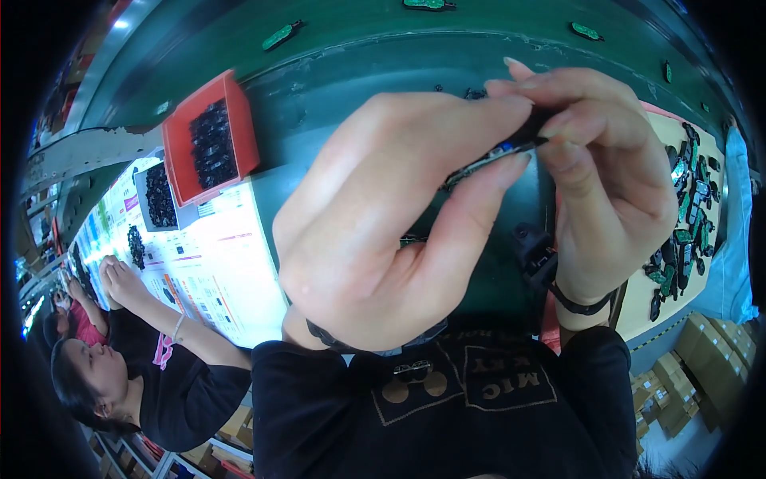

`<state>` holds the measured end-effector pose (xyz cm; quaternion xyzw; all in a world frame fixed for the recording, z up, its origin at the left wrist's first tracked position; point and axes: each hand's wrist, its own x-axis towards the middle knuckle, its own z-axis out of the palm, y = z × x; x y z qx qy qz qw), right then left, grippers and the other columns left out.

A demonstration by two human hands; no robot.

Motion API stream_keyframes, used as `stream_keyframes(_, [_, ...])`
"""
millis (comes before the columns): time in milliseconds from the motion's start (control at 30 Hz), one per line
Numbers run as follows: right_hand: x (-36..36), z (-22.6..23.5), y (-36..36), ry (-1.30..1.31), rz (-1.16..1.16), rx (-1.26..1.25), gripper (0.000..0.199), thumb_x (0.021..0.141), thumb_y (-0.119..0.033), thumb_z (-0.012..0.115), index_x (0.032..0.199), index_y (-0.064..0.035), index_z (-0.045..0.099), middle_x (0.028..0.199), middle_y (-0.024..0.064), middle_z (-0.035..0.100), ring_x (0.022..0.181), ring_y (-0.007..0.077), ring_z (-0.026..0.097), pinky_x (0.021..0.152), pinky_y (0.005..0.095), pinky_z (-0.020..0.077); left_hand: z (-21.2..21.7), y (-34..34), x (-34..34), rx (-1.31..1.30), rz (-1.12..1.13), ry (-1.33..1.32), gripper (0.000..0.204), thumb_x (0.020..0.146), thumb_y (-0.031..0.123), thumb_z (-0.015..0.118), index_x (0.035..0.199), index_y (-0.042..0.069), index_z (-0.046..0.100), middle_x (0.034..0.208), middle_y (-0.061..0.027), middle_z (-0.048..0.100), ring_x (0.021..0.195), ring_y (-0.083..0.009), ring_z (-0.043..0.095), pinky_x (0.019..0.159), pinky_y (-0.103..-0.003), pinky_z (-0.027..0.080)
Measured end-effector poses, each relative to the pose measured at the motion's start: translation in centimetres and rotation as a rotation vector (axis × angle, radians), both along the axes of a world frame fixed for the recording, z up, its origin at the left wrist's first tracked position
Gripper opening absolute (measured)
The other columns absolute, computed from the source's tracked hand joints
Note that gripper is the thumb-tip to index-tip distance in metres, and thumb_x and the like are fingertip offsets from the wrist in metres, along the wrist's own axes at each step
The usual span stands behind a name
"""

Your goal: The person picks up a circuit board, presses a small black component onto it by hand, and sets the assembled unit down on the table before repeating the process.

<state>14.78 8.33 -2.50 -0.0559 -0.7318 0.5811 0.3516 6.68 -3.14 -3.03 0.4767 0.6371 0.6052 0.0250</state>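
Observation:
Close in front of me, both hands meet on one small, slim device. My left hand (pixel 375 211) pinches a thin circuit board (pixel 481 162) with a blue spot between thumb and fingers. At its far end, the fingertips of my right hand (pixel 610 164) are closed on a dark black piece (pixel 530 130), which looks like part of a casing. My fingers cover much of both, so I cannot tell whether they are joined. A black block-like object (pixel 533 249) stands below, between my wrists.
Left of me, a red bin (pixel 246 132) and a white box (pixel 144 195) hold small black parts. Several green boards (pixel 282 35) lie on the green conveyor (pixel 351 46). Many more boards (pixel 686 215) cover a pale surface at right. A co-worker (pixel 159 375) sits at left; cartons (pixel 694 367) stand lower right.

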Motion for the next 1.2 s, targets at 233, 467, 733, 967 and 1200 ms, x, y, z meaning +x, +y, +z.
stream_keyframes(233, [-0.2, 0.5, 0.2, 0.075, 0.07, 0.047, 0.006, 0.078, 0.001, 0.055, 0.081, 0.0023, 0.049, 0.089, 0.0229, 0.055, 0.083, 0.0337, 0.059, 0.091, 0.056, 0.0333, 0.6, -0.2, 0.5, 0.032, 0.036, 0.126, 0.026, 0.074, -0.009, 0.056, 0.1, -0.012, 0.051, 0.092, -0.0195, 0.056, 0.081, -0.0223, 0.058, 0.073, -0.028, 0.047])
stream_keyframes(467, [0.0, -0.6, 1.8, 0.156, 0.088, 0.169, 0.011, 0.075, 0.006, 0.055, 0.082, 0.0038, 0.047, 0.085, 0.0239, 0.055, 0.082, 0.0339, 0.059, 0.088, 0.0579, 0.0359, 0.7, -0.4, -0.1, 0.033, -0.033, 0.091, 0.025, 0.074, -0.01, 0.056, 0.099, -0.012, 0.051, 0.094, -0.0202, 0.055, 0.081, -0.0233, 0.058, 0.073, -0.029, 0.048])
stream_keyframes(733, [-0.2, -0.6, 1.4, 0.181, 0.067, 0.238, 0.013, 0.071, 0.01, 0.054, 0.082, 0.0057, 0.048, 0.083, 0.0239, 0.056, 0.081, 0.0327, 0.059, 0.086, 0.0571, 0.0384, 0.8, -0.5, -0.3, 0.03, -0.06, 0.025, 0.024, 0.074, -0.01, 0.055, 0.098, -0.013, 0.051, 0.094, -0.0192, 0.055, 0.081, -0.0221, 0.058, 0.073, -0.028, 0.049])
stream_keyframes(967, [-0.1, -0.1, 2.7, 0.082, 0.134, 0.43, 0.018, 0.068, 0.012, 0.054, 0.085, 0.0072, 0.051, 0.082, 0.0223, 0.056, 0.081, 0.0316, 0.058, 0.087, 0.0549, 0.0396, 1.2, -0.5, 0.1, -0.104, -0.009, -0.09, 0.023, 0.074, -0.011, 0.056, 0.097, -0.013, 0.052, 0.094, -0.0187, 0.055, 0.082, -0.0211, 0.058, 0.072, -0.028, 0.049])
stream_keyframes(1200, [-0.2, -0.4, 2.0, 0.077, 0.07, 0.446, 0.016, 0.066, 0.011, 0.055, 0.081, 0.0081, 0.053, 0.081, 0.0212, 0.056, 0.081, 0.0307, 0.059, 0.086, 0.0533, 0.0407, 1.3, -0.7, 0.1, -0.12, 0.027, -0.051, 0.023, 0.074, -0.012, 0.055, 0.096, -0.013, 0.052, 0.094, -0.0188, 0.055, 0.08, -0.0209, 0.058, 0.071, -0.027, 0.049])
